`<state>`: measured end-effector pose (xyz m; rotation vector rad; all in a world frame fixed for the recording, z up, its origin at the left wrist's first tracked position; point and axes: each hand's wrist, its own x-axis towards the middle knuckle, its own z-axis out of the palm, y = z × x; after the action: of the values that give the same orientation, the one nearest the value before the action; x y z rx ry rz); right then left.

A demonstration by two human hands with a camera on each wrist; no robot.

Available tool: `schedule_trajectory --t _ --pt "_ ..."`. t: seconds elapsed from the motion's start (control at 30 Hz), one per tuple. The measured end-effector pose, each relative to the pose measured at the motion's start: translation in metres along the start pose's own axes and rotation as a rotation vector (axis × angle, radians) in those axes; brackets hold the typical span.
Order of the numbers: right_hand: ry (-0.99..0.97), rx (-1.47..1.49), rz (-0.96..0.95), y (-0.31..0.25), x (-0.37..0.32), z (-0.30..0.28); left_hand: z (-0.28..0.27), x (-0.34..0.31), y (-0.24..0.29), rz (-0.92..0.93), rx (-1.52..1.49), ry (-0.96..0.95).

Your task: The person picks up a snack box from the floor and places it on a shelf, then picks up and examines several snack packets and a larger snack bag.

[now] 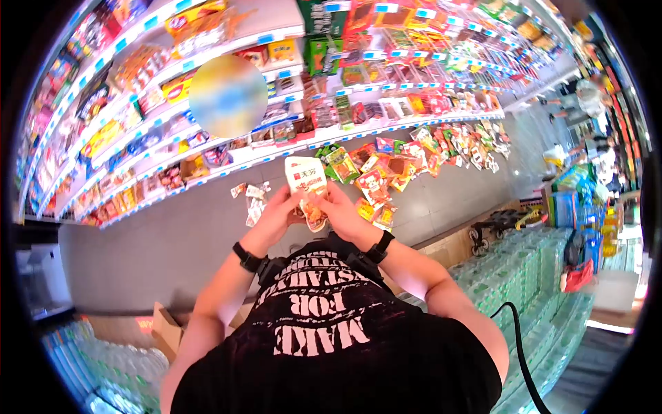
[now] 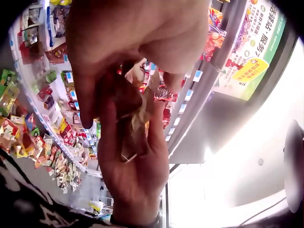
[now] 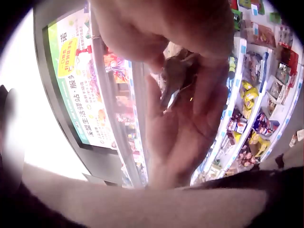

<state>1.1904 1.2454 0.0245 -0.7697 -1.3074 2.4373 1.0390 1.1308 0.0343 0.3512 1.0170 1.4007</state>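
A white, red and orange snack packet (image 1: 305, 176) is held upright between both hands in front of the chest. My left hand (image 1: 279, 210) grips its left edge and my right hand (image 1: 339, 212) its right edge, thumbs on its front. In the left wrist view the left hand (image 2: 137, 35) is near the lens, the right hand (image 2: 133, 178) beyond, with the packet's shiny back (image 2: 135, 130) between them. The right wrist view shows the right hand (image 3: 166, 28) close and the left hand (image 3: 173, 142) opposite; fingers hide much of the packet (image 3: 178, 76).
Stocked snack shelves (image 1: 276, 141) curve across the front. Many loose packets (image 1: 393, 165) lie on the floor (image 1: 165, 238) ahead and right, with a few small ones (image 1: 255, 203) left. Packs of bottles (image 1: 496, 276) stand behind at right, and an open carton (image 1: 167, 328) at left.
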Motion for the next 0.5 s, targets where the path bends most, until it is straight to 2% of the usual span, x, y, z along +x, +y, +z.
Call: schedule_trajectory --t 0.07,0.13,0.17,0.23,0.33,0.37,0.47,0.5 --pt "-0.021 0.023 -0.007 0.006 0.003 0.005 -0.006 0.001 -0.005 -0.041 0.104 0.090" --pt "-0.076 -0.001 -0.003 0.013 0.011 0.003 -0.006 -0.006 0.000 -0.028 0.084 0.135" --pt "0.006 0.109 0.124 0.009 0.011 0.008 -0.008 -0.007 0.003 -0.020 0.092 0.160" --pt "-0.020 0.022 0.188 0.012 0.021 0.005 -0.010 -0.010 0.009 -0.020 0.104 0.208" --pt "-0.051 -0.067 0.212 0.007 0.039 0.002 -0.027 -0.003 0.006 -0.031 0.043 0.230" --pt "-0.070 -0.121 0.213 0.007 0.053 0.011 -0.036 0.000 0.008 -0.005 0.022 0.312" --pt "0.030 -0.176 0.191 -0.005 0.056 0.039 -0.042 -0.003 0.008 0.095 -0.113 0.336" --pt "0.008 -0.164 0.211 -0.008 0.057 0.047 -0.047 -0.003 0.003 0.114 -0.173 0.344"
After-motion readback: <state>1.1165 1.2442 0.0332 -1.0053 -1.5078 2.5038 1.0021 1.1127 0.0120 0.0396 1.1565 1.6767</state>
